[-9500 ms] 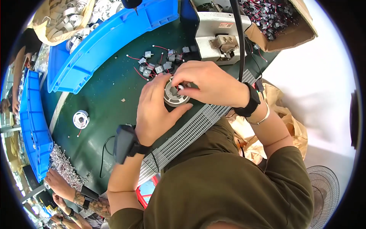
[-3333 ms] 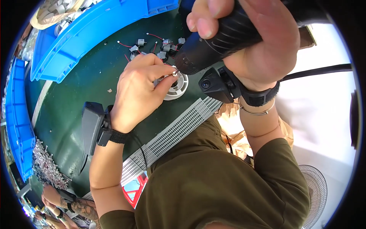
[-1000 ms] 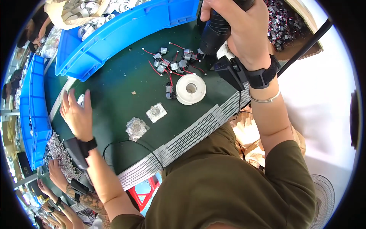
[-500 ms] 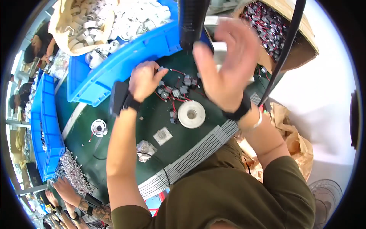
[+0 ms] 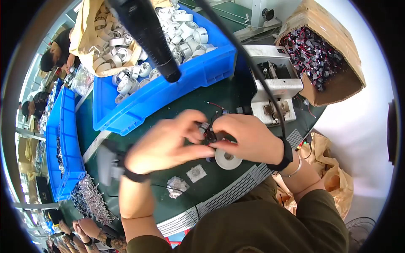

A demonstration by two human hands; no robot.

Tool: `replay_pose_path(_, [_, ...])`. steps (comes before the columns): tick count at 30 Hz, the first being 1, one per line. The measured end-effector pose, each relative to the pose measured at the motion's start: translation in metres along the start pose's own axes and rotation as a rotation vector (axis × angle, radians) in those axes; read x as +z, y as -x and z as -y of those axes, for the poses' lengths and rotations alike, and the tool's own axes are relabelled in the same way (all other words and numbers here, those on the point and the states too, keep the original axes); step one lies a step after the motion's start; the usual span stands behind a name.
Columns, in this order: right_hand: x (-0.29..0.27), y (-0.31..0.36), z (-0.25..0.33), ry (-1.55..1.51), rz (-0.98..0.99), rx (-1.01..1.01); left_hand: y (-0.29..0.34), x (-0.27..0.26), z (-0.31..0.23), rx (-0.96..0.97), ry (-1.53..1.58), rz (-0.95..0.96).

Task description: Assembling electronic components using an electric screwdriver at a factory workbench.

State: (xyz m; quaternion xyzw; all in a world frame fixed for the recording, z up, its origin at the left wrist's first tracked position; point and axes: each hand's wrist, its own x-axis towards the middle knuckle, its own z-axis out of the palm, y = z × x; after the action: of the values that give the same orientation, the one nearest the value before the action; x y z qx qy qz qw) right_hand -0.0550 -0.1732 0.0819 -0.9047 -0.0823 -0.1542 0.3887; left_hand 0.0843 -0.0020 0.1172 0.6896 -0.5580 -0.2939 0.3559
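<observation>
My left hand (image 5: 168, 143) and my right hand (image 5: 249, 137) meet over the green table (image 5: 236, 99). Their fingertips pinch a small dark part with red wires (image 5: 209, 133) between them. A white ring-shaped spool (image 5: 228, 159) lies just below my right hand. More small wired parts lie under and behind the hands, mostly hidden. A black hanging power tool (image 5: 147, 36) dangles above the table, with no hand on it.
A blue bin of white rings (image 5: 168, 80) stands behind the hands. A grey machine (image 5: 274, 90) and a cardboard box of wired parts (image 5: 325, 59) are at the right. Two small flat pieces (image 5: 185, 179) lie near the table's grooved front edge. Other people work at the left.
My right hand has let go of the hanging tool and come down. Both hands have closed together on a small wired part beside the spool.
</observation>
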Motion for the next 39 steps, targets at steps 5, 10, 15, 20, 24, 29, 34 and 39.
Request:
replay_pose_path(5, [-0.006,0.017,-0.006,-0.277,-0.118,-0.077,-0.055,-0.128,0.092,-0.068,-0.544,-0.704])
replay_pose_path(10, [-0.006,0.020,-0.010,-0.418,-0.189,0.036,-0.160,-0.126,0.112,-0.210,-0.917,-0.288])
replay_pose_path(15, [-0.012,0.034,-0.002,-0.385,-0.194,0.087,-0.125,-0.156,0.123,-0.152,-0.704,-0.523])
replay_pose_path(20, [-0.004,0.057,-0.009,-0.644,-0.321,0.182,0.013,-0.113,0.062,-0.084,0.163,-0.651])
replay_pose_path(24, [0.001,0.049,-0.011,-0.623,-0.253,0.058,0.063,-0.027,0.056,-0.249,0.612,-0.248])
replay_pose_path(29, [0.006,0.049,-0.011,-0.639,-0.198,0.101,0.027,0.059,0.031,-0.174,0.553,-0.130])
replay_pose_path(34, [0.001,0.062,-0.021,-0.577,-0.096,0.146,0.005,0.092,0.019,0.049,-0.198,-0.343])
replay_pose_path(39, [0.002,0.062,-0.020,-0.268,0.028,0.016,0.020,0.127,0.016,0.154,-0.406,-0.560])
